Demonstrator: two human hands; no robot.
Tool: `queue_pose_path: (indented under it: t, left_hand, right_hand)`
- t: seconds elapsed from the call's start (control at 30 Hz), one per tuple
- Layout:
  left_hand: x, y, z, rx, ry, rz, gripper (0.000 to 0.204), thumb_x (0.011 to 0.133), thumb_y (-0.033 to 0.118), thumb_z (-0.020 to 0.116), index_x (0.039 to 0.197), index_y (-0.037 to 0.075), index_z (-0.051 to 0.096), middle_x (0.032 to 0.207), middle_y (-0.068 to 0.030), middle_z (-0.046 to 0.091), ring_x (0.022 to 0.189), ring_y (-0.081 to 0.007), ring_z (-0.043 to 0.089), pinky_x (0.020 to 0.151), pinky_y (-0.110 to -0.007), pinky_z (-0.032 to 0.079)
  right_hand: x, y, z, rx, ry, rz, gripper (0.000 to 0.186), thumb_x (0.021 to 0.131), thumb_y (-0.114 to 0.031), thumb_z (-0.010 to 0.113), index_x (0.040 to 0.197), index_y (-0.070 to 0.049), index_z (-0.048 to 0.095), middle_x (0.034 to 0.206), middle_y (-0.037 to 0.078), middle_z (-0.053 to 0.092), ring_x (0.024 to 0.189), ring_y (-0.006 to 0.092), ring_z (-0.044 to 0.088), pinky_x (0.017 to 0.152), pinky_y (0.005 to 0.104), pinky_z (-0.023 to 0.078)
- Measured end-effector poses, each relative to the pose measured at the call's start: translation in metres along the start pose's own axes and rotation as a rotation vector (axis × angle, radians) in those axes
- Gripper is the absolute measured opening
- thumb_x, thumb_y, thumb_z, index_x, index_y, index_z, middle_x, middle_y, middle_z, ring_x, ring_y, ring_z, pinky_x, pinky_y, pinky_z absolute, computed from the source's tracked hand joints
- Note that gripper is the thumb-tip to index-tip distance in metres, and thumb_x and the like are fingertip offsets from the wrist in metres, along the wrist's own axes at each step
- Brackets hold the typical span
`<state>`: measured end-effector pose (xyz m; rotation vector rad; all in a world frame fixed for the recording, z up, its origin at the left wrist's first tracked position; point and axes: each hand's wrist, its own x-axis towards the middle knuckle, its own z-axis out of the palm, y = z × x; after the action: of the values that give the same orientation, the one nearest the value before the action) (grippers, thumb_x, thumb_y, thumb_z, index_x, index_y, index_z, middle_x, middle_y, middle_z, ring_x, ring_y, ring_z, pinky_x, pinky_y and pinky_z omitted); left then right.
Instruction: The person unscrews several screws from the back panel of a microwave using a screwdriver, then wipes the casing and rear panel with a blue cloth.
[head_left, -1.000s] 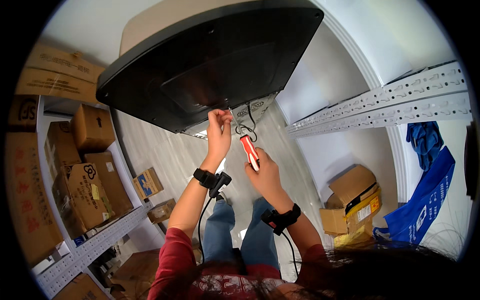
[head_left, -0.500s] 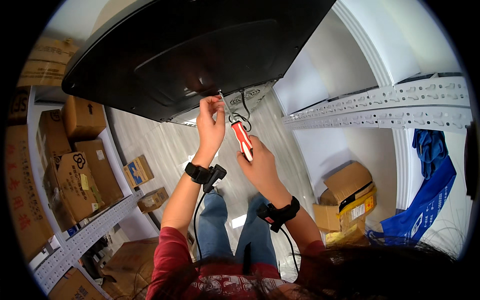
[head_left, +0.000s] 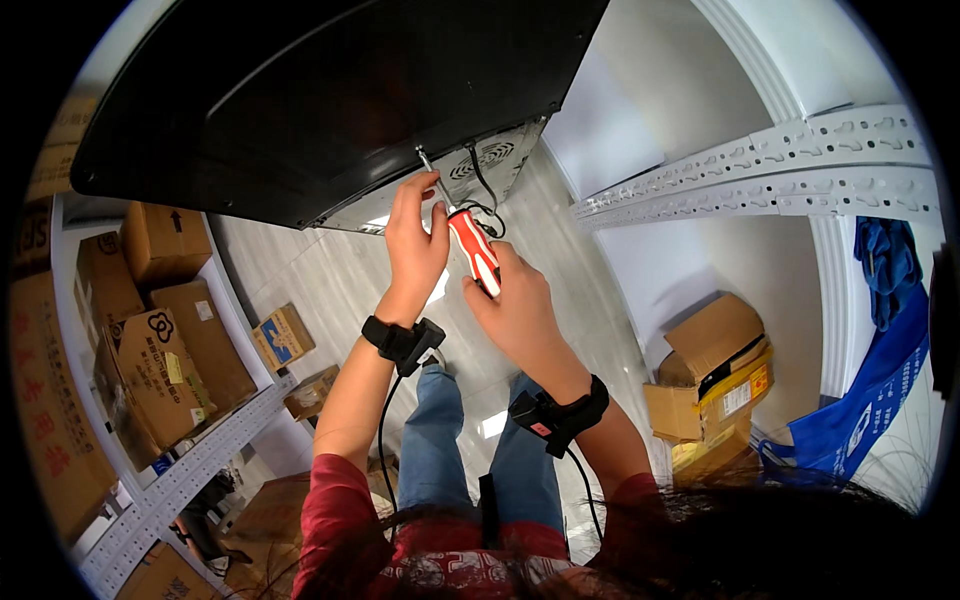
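My right hand [head_left: 522,305] is wrapped round the end of the red-and-white handle of a screwdriver [head_left: 472,245]. The shaft slants up and away, and its tip meets the lower edge of a large black panel [head_left: 350,110]. Beside the shaft is my left hand [head_left: 413,240], its fingers curled and fingertips at the metal just below the tip. Whatever the tip sits on is too small to make out. Under the panel's edge shows a pale metal casing with a round vent grille [head_left: 482,160], and a black cable [head_left: 480,180] hangs there.
Shelving with cardboard boxes [head_left: 165,370] stands on the left, and smaller cartons [head_left: 283,337] lie on the floor near it. To the right are a perforated white rail [head_left: 760,193], an opened carton [head_left: 715,340] and a blue bag [head_left: 870,390]. Black straps with cables circle both wrists.
In the picture, the panel has shifted left and up, and the shelving on the right has shifted too, so my view has moved. Both hands keep their places on the screwdriver.
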<state>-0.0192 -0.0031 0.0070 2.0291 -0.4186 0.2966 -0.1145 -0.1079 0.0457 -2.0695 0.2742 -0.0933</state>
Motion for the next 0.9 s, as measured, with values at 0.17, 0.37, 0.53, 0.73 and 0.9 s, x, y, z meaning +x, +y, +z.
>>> queue_pose_path:
  t: [0.17,0.37,0.53,0.73,0.9]
  left_hand:
    - [-0.001,-0.004,0.003,0.009,0.045,0.044,0.032,0.078,-0.007,0.054,0.11,0.001,0.054,0.106,-0.0151,0.059,0.088,-0.0273,0.062,0.076,-0.034,0.05]
    - [-0.004,-0.008,0.009,-0.002,0.06,0.058,0.033,0.078,-0.008,0.053,0.11,0.001,0.054,0.107,-0.015,0.058,0.09,-0.027,0.061,0.078,-0.034,0.05]
    - [-0.004,-0.011,0.014,-0.026,0.088,0.091,0.033,0.077,-0.01,0.052,0.108,0.001,0.054,0.107,-0.0152,0.058,0.09,-0.0264,0.06,0.078,-0.033,0.05]
    - [-0.011,-0.016,0.016,-0.22,0.092,-0.018,0.038,0.088,-0.006,0.047,0.125,0.0,0.039,0.106,-0.0134,0.058,0.096,-0.0191,0.059,0.087,-0.031,0.046]
    - [-0.008,-0.011,0.012,-0.412,0.07,-0.253,0.027,0.095,0.006,0.043,0.12,-0.001,0.044,0.092,-0.0082,0.06,0.083,-0.0125,0.057,0.078,-0.026,0.046]
  right_hand:
    - [-0.002,-0.002,0.004,0.066,0.01,0.054,0.033,0.076,-0.015,0.066,0.1,0.003,0.051,0.068,0.017,0.058,0.059,0.031,0.059,0.055,0.0362,0.045]
    - [-0.001,0.003,0.001,0.078,-0.035,0.058,0.031,0.076,-0.014,0.063,0.096,0.003,0.048,0.078,0.02,0.058,0.064,0.0364,0.06,0.057,0.0427,0.047]
    - [-0.001,0.009,0.002,0.062,-0.022,0.034,0.031,0.076,-0.015,0.064,0.095,0.003,0.048,0.081,0.019,0.058,0.067,0.0366,0.059,0.059,0.0424,0.047]
    - [-0.01,0.018,-0.001,0.09,0.009,0.028,0.034,0.075,-0.014,0.064,0.102,0.001,0.049,0.085,0.019,0.058,0.07,0.0365,0.059,0.059,0.0414,0.046]
    - [-0.031,0.033,-0.006,0.074,-0.016,0.062,0.037,0.075,-0.012,0.065,0.107,-0.001,0.049,0.087,0.019,0.058,0.071,0.0359,0.058,0.06,0.0406,0.046]
